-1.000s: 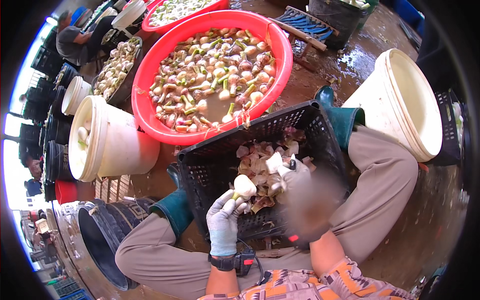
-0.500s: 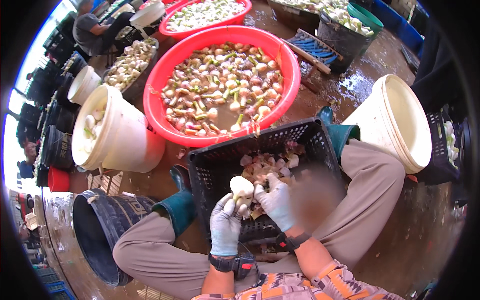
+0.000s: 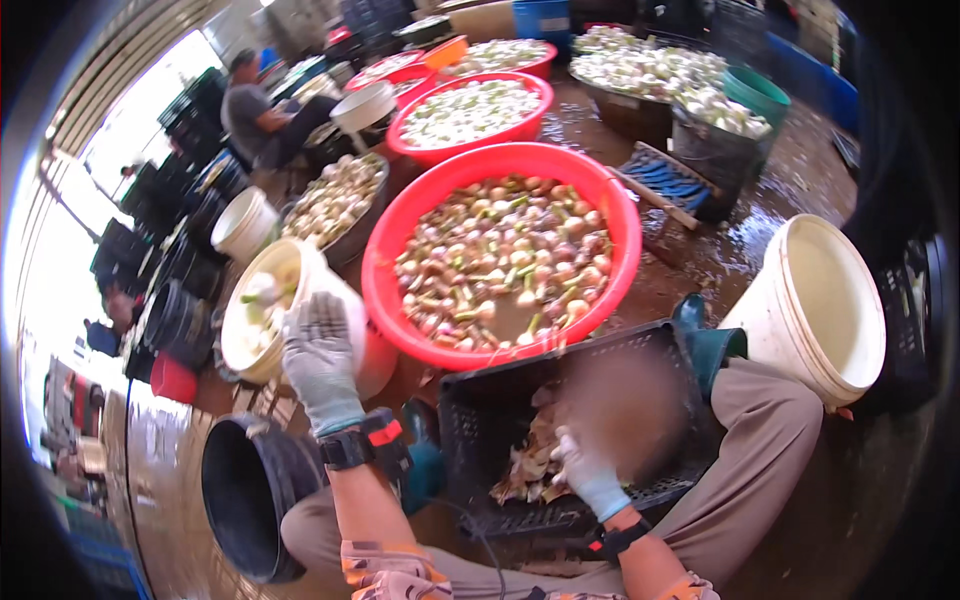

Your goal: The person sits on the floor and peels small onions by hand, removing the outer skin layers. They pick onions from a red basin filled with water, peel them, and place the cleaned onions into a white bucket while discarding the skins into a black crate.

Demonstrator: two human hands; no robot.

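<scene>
My gloved left hand (image 3: 325,365) reaches over the near side of a white bucket (image 3: 318,270). Its fingers are stretched out, with nothing visibly held. White trimmed garlic bulbs (image 3: 263,290) lie inside that bucket. My gloved right hand (image 3: 592,478) is over a black perforated crate (image 3: 474,415) between my legs. Its fingers are curled in; a blurred patch beside them hides whatever they may hold. Papery garlic skins (image 3: 530,465) lie in the crate. Beyond it, a red basin (image 3: 627,235) holds unpeeled, stemmed garlic (image 3: 520,245) in brownish water.
An upright white bucket (image 3: 770,325) stands by my right knee. At my left lies a tilted dark tub (image 3: 285,460). Farther off are a red basin of white garlic (image 3: 470,110), a blue-slatted stool (image 3: 665,185) and a seated person (image 3: 250,115). The floor (image 3: 165,470) looks wet.
My left hand has gone from the crate to the left white bucket, and the garlic bulb has left its fingers. My right hand stays over the crate. The view has tilted up.
</scene>
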